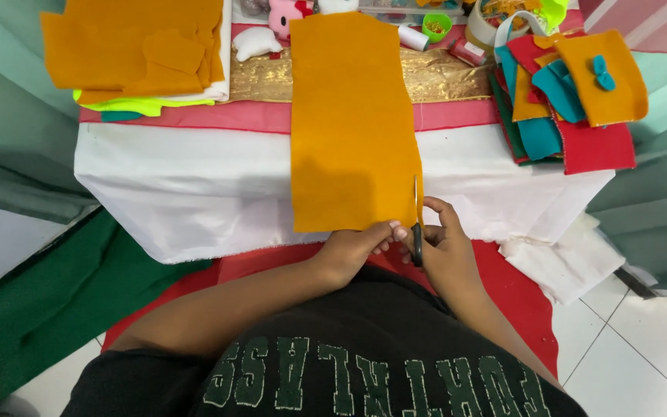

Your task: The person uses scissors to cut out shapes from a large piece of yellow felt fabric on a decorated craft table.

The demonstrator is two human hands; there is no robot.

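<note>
The right hand (448, 245) grips scissors (416, 224) biting the near right edge of the orange felt sheet (353, 123), left hand (360, 245) pinching the hem (fingertips close), so the cut could wander or nick them.

Home craft corner, low cloth-covered table (194, 193), stacked felt pieces (137, 54), thread spool (413, 37), tiled floor (642, 347)

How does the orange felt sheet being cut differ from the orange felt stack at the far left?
The orange felt sheet lies single, flat and long; the orange felt stack is several layered pieces. The sheet is held by the left hand while the right hand works scissors; the stack lies untouched. Both share one colour.
</note>
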